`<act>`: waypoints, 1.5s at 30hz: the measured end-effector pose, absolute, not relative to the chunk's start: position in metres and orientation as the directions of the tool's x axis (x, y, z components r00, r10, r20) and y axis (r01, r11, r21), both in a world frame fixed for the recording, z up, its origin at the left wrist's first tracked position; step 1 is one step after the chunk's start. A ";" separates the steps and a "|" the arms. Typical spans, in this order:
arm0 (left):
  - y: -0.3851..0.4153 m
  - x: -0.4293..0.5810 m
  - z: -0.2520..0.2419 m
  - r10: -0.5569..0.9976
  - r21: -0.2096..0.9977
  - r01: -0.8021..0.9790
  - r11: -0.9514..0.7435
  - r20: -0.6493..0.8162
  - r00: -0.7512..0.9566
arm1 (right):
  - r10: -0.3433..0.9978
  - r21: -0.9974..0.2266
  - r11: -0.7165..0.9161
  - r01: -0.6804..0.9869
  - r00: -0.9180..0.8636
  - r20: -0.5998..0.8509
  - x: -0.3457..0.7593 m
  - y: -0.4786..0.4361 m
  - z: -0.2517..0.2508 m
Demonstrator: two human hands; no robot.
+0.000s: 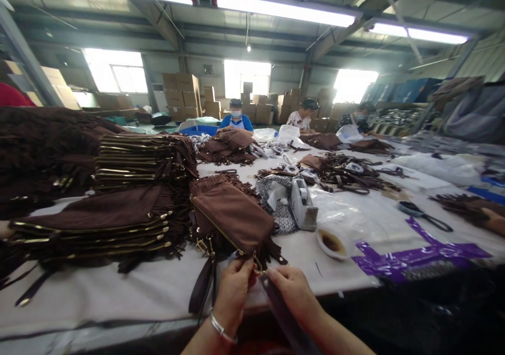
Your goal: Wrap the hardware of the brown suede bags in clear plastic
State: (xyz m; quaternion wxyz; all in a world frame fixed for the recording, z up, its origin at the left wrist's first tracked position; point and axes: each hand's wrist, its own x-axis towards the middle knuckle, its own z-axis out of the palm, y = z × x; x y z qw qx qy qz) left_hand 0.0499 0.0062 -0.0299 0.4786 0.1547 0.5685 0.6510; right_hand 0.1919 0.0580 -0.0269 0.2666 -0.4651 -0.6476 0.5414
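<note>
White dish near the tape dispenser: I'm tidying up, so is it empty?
Not empty: the white dish shows something dark brown inside.

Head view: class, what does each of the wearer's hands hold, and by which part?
The left hand pinches the brown pouch at its near corner; the right hand holds the dark strap by its pouch-side end.

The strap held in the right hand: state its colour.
The strap is very dark brown, almost black; the head view shows it best.
</note>
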 end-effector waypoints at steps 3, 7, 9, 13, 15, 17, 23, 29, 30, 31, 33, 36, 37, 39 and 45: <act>0.006 0.049 -0.024 0.803 0.942 -0.305 0.140 -0.288 -0.522 | 0.889 -0.960 -0.015 0.280 -0.435 -0.141 0.185 0.061 -0.026; 0.002 0.046 -0.012 0.834 0.996 0.042 0.076 -0.040 -0.551 | 0.898 -0.967 -0.020 0.255 -0.421 -0.130 0.169 0.072 -0.019; -0.002 0.044 -0.009 0.842 0.982 0.186 0.013 0.089 -0.533 | 0.899 -0.970 0.012 0.241 -0.428 -0.095 0.162 0.078 -0.015; -0.010 0.040 -0.006 0.857 0.954 0.282 -0.098 0.225 -0.463 | 0.899 -0.971 0.063 0.232 -0.436 -0.045 0.152 0.082 -0.007; -0.012 0.038 -0.006 0.865 0.946 0.306 -0.109 0.242 -0.440 | 0.897 -0.975 0.048 0.219 -0.439 -0.055 0.149 0.081 -0.005; -0.013 0.036 -0.006 0.865 0.936 0.342 -0.084 0.239 -0.442 | 0.890 -0.982 0.013 0.186 -0.451 -0.074 0.149 0.079 -0.005; -0.012 0.033 -0.012 0.859 0.896 0.438 -0.074 0.280 -0.428 | 0.805 -0.986 -0.165 0.017 -0.575 -0.145 0.161 0.071 -0.018; -0.009 0.039 -0.015 0.823 0.894 0.446 -0.042 0.284 -0.492 | 0.860 -1.000 0.000 -0.011 -0.510 0.006 0.162 0.071 -0.018; -0.009 0.040 -0.015 0.824 0.892 0.450 -0.038 0.283 -0.491 | 0.865 -1.000 0.016 -0.013 -0.501 0.020 0.161 0.072 -0.017; -0.009 0.040 -0.015 0.825 0.891 0.453 -0.037 0.283 -0.489 | 0.868 -0.999 0.025 -0.019 -0.496 0.031 0.160 0.073 -0.017; -0.010 0.041 -0.015 0.824 0.887 0.460 -0.041 0.291 -0.487 | 0.873 -0.999 0.034 -0.035 -0.486 0.046 0.158 0.074 -0.017; -0.011 0.041 -0.017 0.820 0.875 0.482 -0.038 0.303 -0.485 | 0.875 -0.998 0.040 -0.050 -0.481 0.059 0.157 0.074 -0.020; -0.011 0.041 -0.018 0.821 0.870 0.492 -0.038 0.308 -0.481 | 0.872 -0.998 0.038 -0.047 -0.486 0.056 0.157 0.074 -0.021; -0.010 0.041 -0.019 0.820 0.859 0.511 -0.038 0.318 -0.475 | 0.861 -0.999 0.024 -0.034 -0.507 0.038 0.158 0.075 -0.020; -0.004 0.042 -0.013 0.841 0.927 0.375 0.000 0.203 -0.502 | 0.809 -0.999 0.032 -0.033 -0.586 0.045 0.162 0.084 -0.009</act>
